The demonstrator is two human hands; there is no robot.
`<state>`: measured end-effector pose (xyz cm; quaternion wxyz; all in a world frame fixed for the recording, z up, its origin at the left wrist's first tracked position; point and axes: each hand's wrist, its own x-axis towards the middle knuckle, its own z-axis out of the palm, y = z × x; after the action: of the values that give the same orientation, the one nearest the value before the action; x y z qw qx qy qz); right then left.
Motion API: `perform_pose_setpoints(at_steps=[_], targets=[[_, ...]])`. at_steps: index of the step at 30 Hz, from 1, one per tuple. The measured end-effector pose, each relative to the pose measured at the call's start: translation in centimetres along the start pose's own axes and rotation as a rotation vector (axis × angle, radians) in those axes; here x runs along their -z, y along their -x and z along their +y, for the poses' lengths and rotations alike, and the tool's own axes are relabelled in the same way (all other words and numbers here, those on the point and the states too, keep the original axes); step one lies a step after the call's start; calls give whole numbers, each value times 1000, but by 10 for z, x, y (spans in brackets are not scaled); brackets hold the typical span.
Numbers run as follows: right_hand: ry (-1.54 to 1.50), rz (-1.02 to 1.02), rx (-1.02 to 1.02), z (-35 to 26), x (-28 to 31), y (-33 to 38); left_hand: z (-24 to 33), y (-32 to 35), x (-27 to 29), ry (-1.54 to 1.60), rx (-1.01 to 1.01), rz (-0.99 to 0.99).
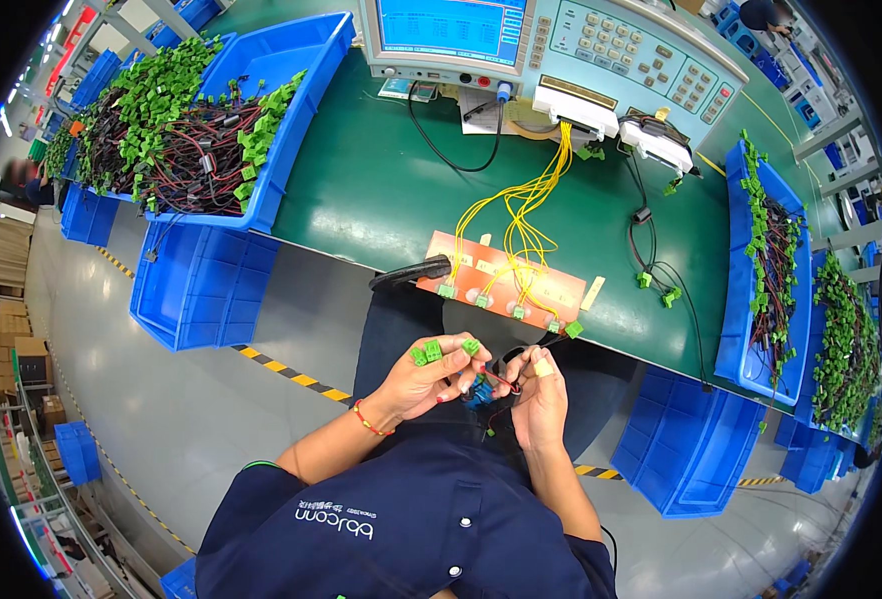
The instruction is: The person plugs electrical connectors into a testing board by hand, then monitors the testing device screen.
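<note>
Over my lap, my left hand (pixel 423 381) is closed around several green plug connectors (pixel 427 353), which stick out between its fingers. One more green connector (pixel 471 346) sits at its fingertips. A thin red and black wire (pixel 499 379) runs from there to my right hand (pixel 540 401), whose fingers are pinched on it. Pale yellow material covers one right fingertip. Just beyond both hands lies an orange board (pixel 481 262) at the table edge, with green sockets (pixel 519 312) along its near side. Yellow wires (pixel 521 215) lead from the board to the tester.
A bench tester (pixel 621 60) with a lit screen stands at the back of the green table (pixel 361 150). Blue bins (pixel 311 90) (pixel 736 280) of green-plugged cables flank it. Further blue bins (pixel 201 290) (pixel 686 439) stand below. A black cable (pixel 696 319) hangs over the right edge.
</note>
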<state>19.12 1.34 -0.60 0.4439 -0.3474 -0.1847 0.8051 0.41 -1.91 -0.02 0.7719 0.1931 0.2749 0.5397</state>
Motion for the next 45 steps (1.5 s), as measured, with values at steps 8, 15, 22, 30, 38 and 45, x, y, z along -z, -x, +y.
perform_pose_setpoints(at_steps=[8, 15, 22, 30, 38, 45], targets=[[483, 43, 284, 6, -1, 4, -6, -17, -2, -130, -126, 395], [945, -132, 591, 12, -1, 4, -11, -21, -9, -246, -241, 505], [1025, -95, 674, 7, -13, -5, -19, -30, -12, -236, -300, 543], [1503, -116, 1224, -11, -23, -20, -17, 2, -25, -665, -530, 481], [1346, -279, 788, 25, -15, -14, -4, 4, -6, -239, -212, 411], [1500, -347, 640, 25, -2, -18, 4, -5, 5, -380, -275, 481]])
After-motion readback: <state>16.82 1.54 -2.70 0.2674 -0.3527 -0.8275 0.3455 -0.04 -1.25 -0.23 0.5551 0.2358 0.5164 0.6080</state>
